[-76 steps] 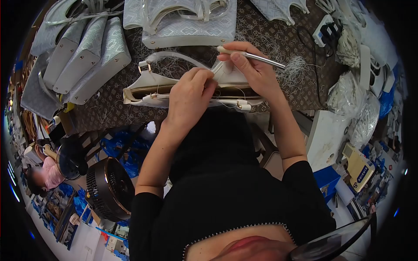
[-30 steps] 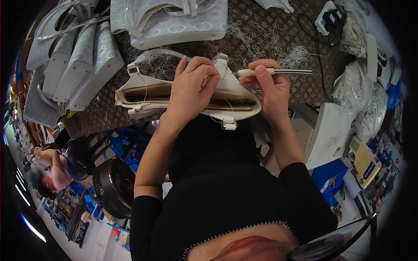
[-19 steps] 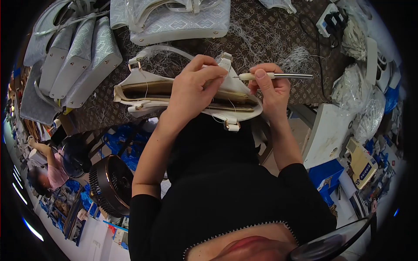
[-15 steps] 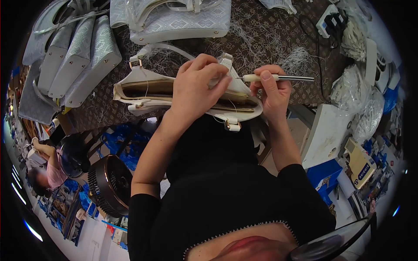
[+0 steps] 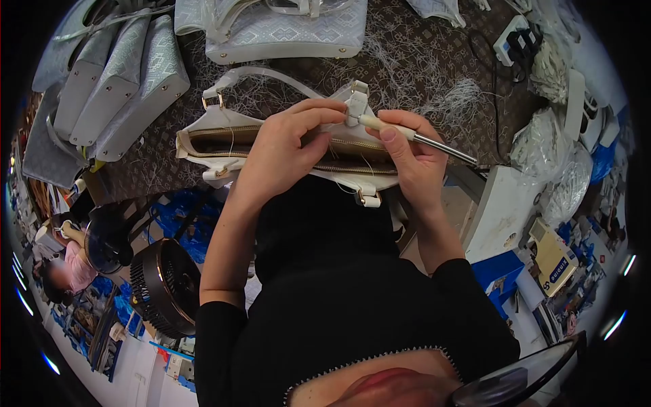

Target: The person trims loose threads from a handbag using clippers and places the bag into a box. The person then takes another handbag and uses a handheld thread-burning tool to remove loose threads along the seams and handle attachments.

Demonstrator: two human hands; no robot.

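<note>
A white handbag [image 5: 196,123] lies with its zipped top open toward me, showing a tan lining and loose white threads. In my right hand [image 5: 415,159] is an awl [image 5: 392,129] with a cream handle and a metal rear shaft. Its front end points left at the white strap tab [image 5: 357,107] on the bag's far side; whether the tip enters the tab I cannot tell. My left hand [image 5: 288,149] reaches over the bag opening, fingertips at the tab's left edge and thumb apart from them. No object shows in it.
Several patterned handbags [image 5: 112,95] stand at the left, and another handbag [image 5: 288,42] lies behind. Thread scraps [image 5: 461,98] litter the brown patterned table cover. A power strip [image 5: 510,41] with a black cable sits back right. A fan [image 5: 163,288] stands lower left, with another person [image 5: 71,268] beyond.
The awl has moved left to the tab, its metal rear end tilting down toward me. My left hand has shifted left and its thumb has dropped away from the tab.
</note>
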